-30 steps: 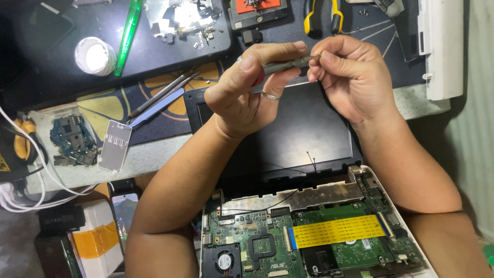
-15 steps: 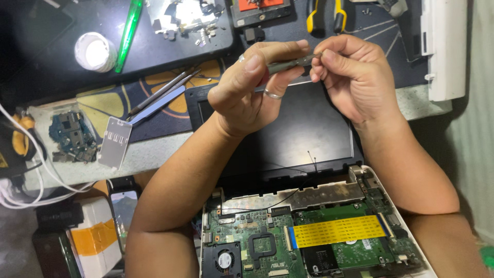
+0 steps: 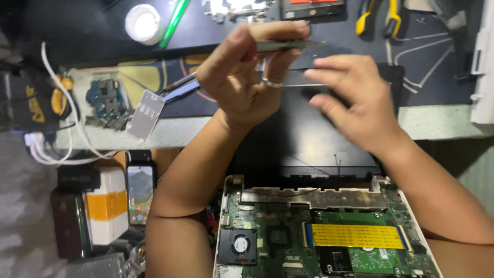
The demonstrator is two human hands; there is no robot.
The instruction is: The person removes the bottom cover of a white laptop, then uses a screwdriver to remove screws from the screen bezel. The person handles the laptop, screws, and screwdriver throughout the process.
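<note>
Cluttered, the bench (image 3: pixel 442 121) carries a dark mat under both hands; the left hand (image 3: pixel 247 82), a ring on one finger, pinches grey tweezers (image 3: pixel 288 45) between thumb and fingers, held level above the black laptop lid (image 3: pixel 303 139); the right hand (image 3: pixel 355 105), blurred, hovers just beside the tweezers with fingers spread, holding nothing; below the hands lies an opened laptop's green circuit board (image 3: pixel 267 231) with a yellow ribbon cable (image 3: pixel 355 236); yellow-handled pliers (image 3: pixel 378 18) lie beyond the right hand.
</note>
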